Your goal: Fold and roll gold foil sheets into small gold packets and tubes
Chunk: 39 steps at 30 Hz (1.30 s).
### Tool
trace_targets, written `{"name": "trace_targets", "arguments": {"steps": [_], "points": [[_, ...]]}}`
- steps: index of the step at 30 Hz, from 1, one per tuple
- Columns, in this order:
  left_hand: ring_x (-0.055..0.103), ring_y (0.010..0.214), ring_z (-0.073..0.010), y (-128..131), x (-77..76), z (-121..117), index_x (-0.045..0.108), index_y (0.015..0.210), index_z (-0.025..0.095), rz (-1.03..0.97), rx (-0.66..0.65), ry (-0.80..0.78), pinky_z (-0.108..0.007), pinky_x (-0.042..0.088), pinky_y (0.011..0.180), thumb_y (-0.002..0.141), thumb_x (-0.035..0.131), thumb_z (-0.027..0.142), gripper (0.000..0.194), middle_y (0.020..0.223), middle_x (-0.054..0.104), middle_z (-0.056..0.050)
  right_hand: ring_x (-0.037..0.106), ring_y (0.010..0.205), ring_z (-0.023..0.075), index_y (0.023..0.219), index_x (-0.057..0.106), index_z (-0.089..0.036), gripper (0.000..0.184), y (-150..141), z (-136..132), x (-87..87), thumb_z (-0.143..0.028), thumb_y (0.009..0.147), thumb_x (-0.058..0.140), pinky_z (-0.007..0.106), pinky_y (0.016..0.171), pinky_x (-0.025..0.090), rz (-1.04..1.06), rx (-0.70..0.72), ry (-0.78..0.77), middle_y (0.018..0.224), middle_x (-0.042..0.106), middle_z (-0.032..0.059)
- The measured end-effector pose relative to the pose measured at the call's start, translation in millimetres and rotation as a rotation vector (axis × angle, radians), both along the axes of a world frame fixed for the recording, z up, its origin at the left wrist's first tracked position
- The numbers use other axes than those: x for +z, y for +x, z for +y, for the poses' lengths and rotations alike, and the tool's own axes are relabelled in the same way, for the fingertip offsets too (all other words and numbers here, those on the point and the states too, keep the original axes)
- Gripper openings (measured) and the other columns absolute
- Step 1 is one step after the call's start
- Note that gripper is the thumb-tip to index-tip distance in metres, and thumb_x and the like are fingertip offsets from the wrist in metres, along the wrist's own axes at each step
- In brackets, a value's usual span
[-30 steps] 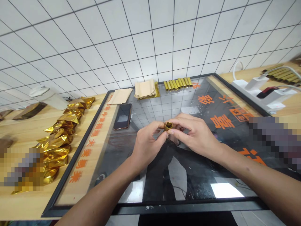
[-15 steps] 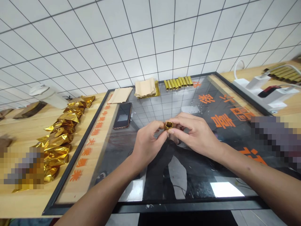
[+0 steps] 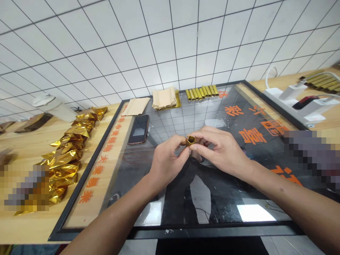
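Between my two hands is a small gold paper tube (image 3: 191, 140), its open end facing up toward me. My left hand (image 3: 168, 159) pinches it from the left with thumb and forefinger. From the other side my right hand (image 3: 219, 147) grips the same tube, thumb in front and fingers behind. The lower part of the tube is hidden by the fingers. Both hands are above a dark glass panel (image 3: 148, 166) that mirrors them.
Along the panel's far edge lie a row of gold tubes (image 3: 202, 92), a stack of tan paper sheets (image 3: 164, 98) and a phone (image 3: 138, 130). Crumpled gold foil pieces (image 3: 66, 156) line the left side. A power strip (image 3: 297, 102) with plugs sits at right, near more tubes (image 3: 321, 83).
Almost nothing differs. The tube's open end tilts very slightly, and both hands keep their grip in the same place.
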<state>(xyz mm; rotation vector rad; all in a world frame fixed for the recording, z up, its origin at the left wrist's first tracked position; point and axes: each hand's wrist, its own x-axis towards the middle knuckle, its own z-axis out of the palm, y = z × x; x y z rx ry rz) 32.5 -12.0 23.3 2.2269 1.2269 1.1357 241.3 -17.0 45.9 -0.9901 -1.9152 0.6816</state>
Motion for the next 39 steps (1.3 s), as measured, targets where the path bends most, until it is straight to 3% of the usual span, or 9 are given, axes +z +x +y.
{"name": "trace_targets", "arguments": {"steps": [5, 10, 14, 18, 24, 28, 34, 39], "points": [[0.072, 0.085, -0.0150, 0.6, 3.2, -0.9, 0.068, 0.099, 0.024, -0.058, -0.022, -0.067, -0.030, 0.057, 0.082, 0.095, 0.069, 0.020, 0.006, 0.094, 0.076, 0.002, 0.069, 0.079, 0.0177, 0.113, 0.080, -0.024, 0.018, -0.4, 0.5, -4.7, -0.032, 0.097, 0.074, 0.033, 0.069, 0.054, 0.125, -0.012, -0.163, 0.094, 0.072, 0.0029], [0.073, 0.088, -0.0154, 1.6, 7.2, -0.6, 0.071, 0.100, 0.024, -0.095, -0.084, -0.078, -0.030, 0.058, 0.085, 0.095, 0.068, 0.016, 0.009, 0.098, 0.078, 0.001, 0.068, 0.071, 0.0186, 0.127, 0.075, -0.023, 0.038, -1.3, 2.1, -7.0, -0.039, 0.093, 0.079, 0.034, 0.065, 0.056, 0.286, -0.023, -0.353, 0.084, 0.073, 0.0017], [0.075, 0.093, -0.0163, 3.1, 6.7, 0.2, 0.073, 0.107, 0.024, -0.188, -0.144, -0.150, -0.031, 0.060, 0.088, 0.098, 0.068, 0.020, 0.012, 0.105, 0.079, -0.002, 0.069, 0.071, 0.0193, 0.116, 0.077, -0.022, 0.038, -0.9, 5.1, -4.5, -0.047, 0.089, 0.083, 0.035, 0.064, 0.057, 0.350, -0.012, -0.448, 0.083, 0.075, 0.0030], [0.077, 0.098, -0.0183, 4.6, 5.5, 1.2, 0.072, 0.116, 0.024, -0.308, -0.199, -0.276, -0.030, 0.061, 0.087, 0.095, 0.071, 0.022, 0.021, 0.108, 0.079, -0.003, 0.073, 0.079, 0.0188, 0.113, 0.078, -0.022, 0.042, 3.0, 9.8, -3.6, -0.050, 0.084, 0.088, 0.035, 0.074, 0.062, 0.440, -0.043, -0.481, 0.092, 0.078, 0.0040], [0.074, 0.086, -0.0168, 3.5, 9.3, 2.0, 0.074, 0.106, 0.022, -0.377, -0.145, -0.370, -0.028, 0.059, 0.077, 0.096, 0.070, 0.028, 0.012, 0.093, 0.076, -0.002, 0.074, 0.082, 0.0181, 0.117, 0.075, -0.021, 0.046, 6.0, 12.1, -3.6, -0.045, 0.081, 0.092, 0.036, 0.079, 0.064, 0.501, -0.020, -0.507, 0.091, 0.079, 0.0030], [0.074, 0.084, -0.0157, 1.6, 9.1, 3.4, 0.074, 0.104, 0.021, -0.408, -0.145, -0.378, -0.028, 0.059, 0.078, 0.098, 0.070, 0.030, 0.012, 0.095, 0.077, -0.002, 0.075, 0.082, 0.0202, 0.119, 0.075, -0.024, 0.045, 4.5, 11.3, -4.9, -0.043, 0.081, 0.092, 0.036, 0.072, 0.064, 0.477, -0.031, -0.514, 0.090, 0.078, 0.0024], [0.075, 0.084, -0.0161, 0.7, 6.1, 4.2, 0.075, 0.108, 0.022, -0.398, -0.158, -0.386, -0.029, 0.059, 0.079, 0.101, 0.067, 0.034, 0.016, 0.099, 0.079, -0.002, 0.074, 0.079, 0.0193, 0.114, 0.076, -0.021, 0.043, 2.6, 10.9, -6.0, -0.044, 0.081, 0.091, 0.035, 0.072, 0.063, 0.448, -0.042, -0.456, 0.086, 0.078, 0.0027], [0.075, 0.099, -0.0180, 2.6, 7.4, 3.5, 0.074, 0.114, 0.023, -0.340, -0.131, -0.325, -0.029, 0.059, 0.088, 0.091, 0.075, 0.022, 0.023, 0.109, 0.079, -0.002, 0.075, 0.082, 0.0210, 0.112, 0.076, -0.023, 0.043, 2.8, 10.3, -5.8, -0.047, 0.081, 0.091, 0.034, 0.067, 0.063, 0.459, -0.064, -0.480, 0.092, 0.079, 0.0046]]}}
